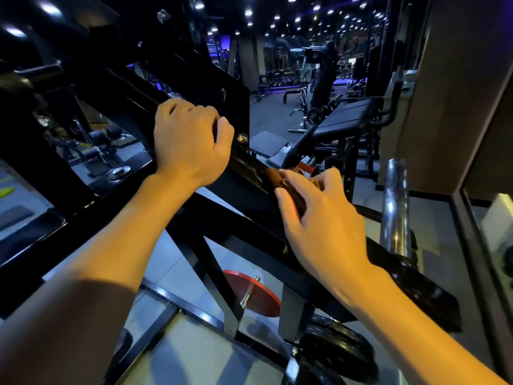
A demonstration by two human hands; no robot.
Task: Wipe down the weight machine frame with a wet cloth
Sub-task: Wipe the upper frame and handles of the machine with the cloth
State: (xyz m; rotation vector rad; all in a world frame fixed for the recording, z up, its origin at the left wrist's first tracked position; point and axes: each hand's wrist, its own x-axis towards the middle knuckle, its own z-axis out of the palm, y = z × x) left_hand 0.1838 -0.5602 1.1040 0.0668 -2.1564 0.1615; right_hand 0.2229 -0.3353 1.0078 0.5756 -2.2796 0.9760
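The right hand lies over a brownish cloth and presses it onto the sloping black beam of the weight machine frame. Its fingers are spread and bent over the wad, which shows only at the fingertips. That hold likely keeps the damp cloth flat against the paint so it can slide along the beam. The left hand sits just up-slope of it, fingers curled over the beam's far edge and gripping the frame. I judge this a brace, steadying the person as they lean in, rather than part of the wiping.

Between the hands the beam gleams, perhaps wet, though the light makes that uncertain. Down-slope of the right hand the same beam runs on toward the lower right.

Below the hands a red weight plate rests on a peg near the floor, and to the right of the right hand a chrome sleeve stands upright. Beyond both hands a padded bench stands well apart from the frame.
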